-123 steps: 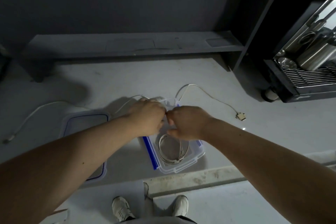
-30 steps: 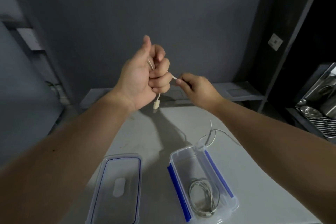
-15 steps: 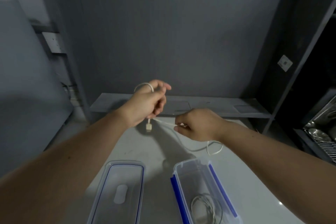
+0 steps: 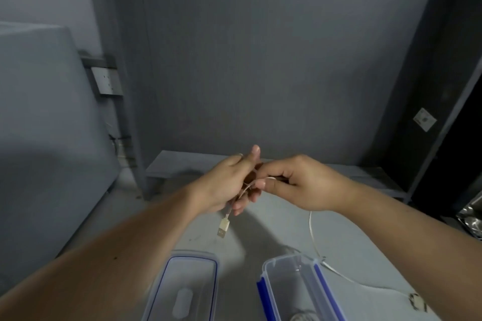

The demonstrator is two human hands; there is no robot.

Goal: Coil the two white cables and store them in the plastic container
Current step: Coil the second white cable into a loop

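Above the pale grey desk (image 4: 352, 247), the left hand (image 4: 224, 185) and right hand (image 4: 300, 185) both pinch the thin white cable (image 4: 313, 237). Its USB plug (image 4: 223, 227) dangles below the left hand, and its far end trails toward the desk's right edge. The clear blue-clipped plastic container (image 4: 294, 292) sits open at the near edge beside its lid (image 4: 185, 292).

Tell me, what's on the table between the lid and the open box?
Nothing. In the head view, the stretch of table between the lid and the plastic container is bare, with only a shadow across it.

Container (image 4: 300, 292): clear glossy plastic, blue clips. Lid (image 4: 182, 292): same clear plastic, blue-edged. Cable (image 4: 313, 237): smooth white sheath, metal-tipped plug (image 4: 223, 228). Bench (image 4: 273, 232): matt pale grey, smooth.
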